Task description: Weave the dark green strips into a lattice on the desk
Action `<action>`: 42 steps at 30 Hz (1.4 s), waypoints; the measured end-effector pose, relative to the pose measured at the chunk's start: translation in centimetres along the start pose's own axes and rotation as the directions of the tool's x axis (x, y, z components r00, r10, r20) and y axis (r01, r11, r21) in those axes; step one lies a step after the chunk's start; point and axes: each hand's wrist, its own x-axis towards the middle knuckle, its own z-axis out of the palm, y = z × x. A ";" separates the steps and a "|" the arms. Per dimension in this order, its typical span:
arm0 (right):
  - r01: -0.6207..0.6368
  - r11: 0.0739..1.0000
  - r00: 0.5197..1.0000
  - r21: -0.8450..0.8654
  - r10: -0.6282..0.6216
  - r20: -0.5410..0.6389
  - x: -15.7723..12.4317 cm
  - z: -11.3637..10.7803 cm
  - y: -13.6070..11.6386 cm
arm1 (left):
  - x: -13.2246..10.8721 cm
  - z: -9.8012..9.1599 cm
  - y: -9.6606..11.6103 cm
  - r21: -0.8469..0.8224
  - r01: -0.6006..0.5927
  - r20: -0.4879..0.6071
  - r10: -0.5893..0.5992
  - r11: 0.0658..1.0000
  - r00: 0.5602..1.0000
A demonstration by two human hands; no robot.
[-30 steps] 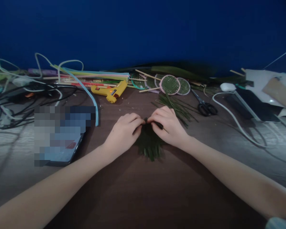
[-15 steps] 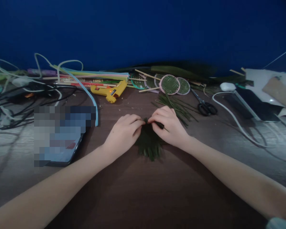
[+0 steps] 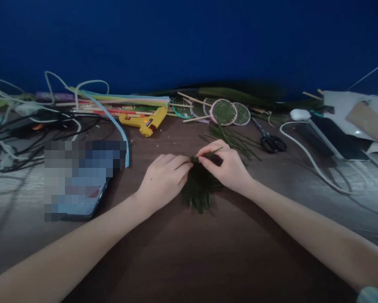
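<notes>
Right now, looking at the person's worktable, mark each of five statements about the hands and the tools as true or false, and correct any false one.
1. Both hands, left hand and right hand, touch the bundle of green leaf strips. True.
2. The yellow glue gun is held in the right hand. False: it lies on the table, beyond the left hand.
3. The black scissors lie on the table to the right of the right hand. True.
4. The round woven discs sit near the blue wall. True.
5. The phone lies to the right of the scissors. False: it lies left of the left hand.
</notes>
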 end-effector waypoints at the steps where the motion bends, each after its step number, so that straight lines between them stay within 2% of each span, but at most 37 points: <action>1: -0.007 1.000 1.000 -0.004 0.007 -0.001 0.0 0.0 0.0 | 0.0 0.0 0.0 0.006 -0.008 0.002 0.008 1.000 1.000; 8: -0.023 1.000 1.000 0.011 0.023 0.002 0.0 0.1 0.1 | 0.0 -0.2 0.0 0.019 -0.022 0.048 0.021 1.000 0.999; 13: 0.072 0.996 0.997 0.043 -0.072 -0.017 -0.1 -0.1 -0.1 | 0.2 -0.1 0.0 0.005 -0.022 0.068 0.021 1.000 0.997; 18: 0.153 0.987 0.987 0.047 -0.155 0.046 -0.2 -0.3 -0.2 | 0.1 0.0 -0.1 0.021 -0.017 0.116 0.014 1.000 0.993; 22: 0.160 0.984 0.978 0.084 -0.169 0.124 -0.2 -0.6 -0.2 | 0.0 0.2 -0.2 -0.023 0.003 0.084 -0.001 1.000 0.996; 24: 0.128 0.985 0.980 0.117 -0.144 0.136 -0.1 -0.7 -0.3 | 0.0 0.3 -0.2 -0.052 0.016 0.052 -0.013 0.999 0.999; 26: 0.063 0.990 0.993 0.128 -0.075 0.096 -0.1 -0.6 -0.3 | 0.0 0.3 -0.2 -0.067 0.027 0.036 -0.024 0.997 0.999; 29: -0.013 1.000 0.999 0.019 0.012 0.045 0.1 -0.1 -0.1 | 0.0 0.3 -0.1 -0.062 0.035 0.019 -0.034 0.997 0.999; 34: 0.000 0.983 0.994 -0.181 0.020 0.112 0.1 0.6 0.3 | -0.1 0.4 -0.1 -0.083 0.055 0.011 -0.054 0.995 0.998; 42: -0.028 0.979 0.993 -0.202 0.049 0.104 0.1 0.8 0.2 | 0.2 0.3 -0.1 -0.102 0.108 -0.023 -0.111 0.989 0.994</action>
